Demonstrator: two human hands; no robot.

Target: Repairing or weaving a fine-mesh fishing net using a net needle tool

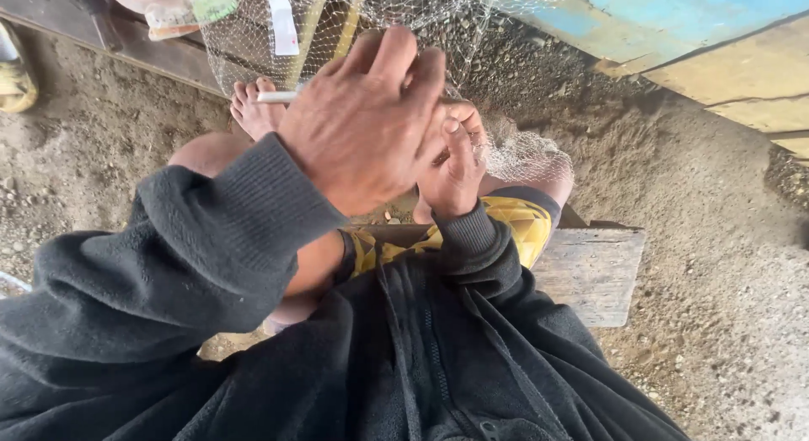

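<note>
The left hand (366, 125) is raised at the centre of the frame, back toward us, its fingers pressed together and curled over a white netting needle (276, 96) — only one needle shows. Just behind it the right hand (455, 167) pinches one fine fishing net (396, 11), which hangs from the top centre and bunches at the right knee. One bare foot (253, 112) rests upper left; one wooden surface (590, 268) carries the sitter.
</note>
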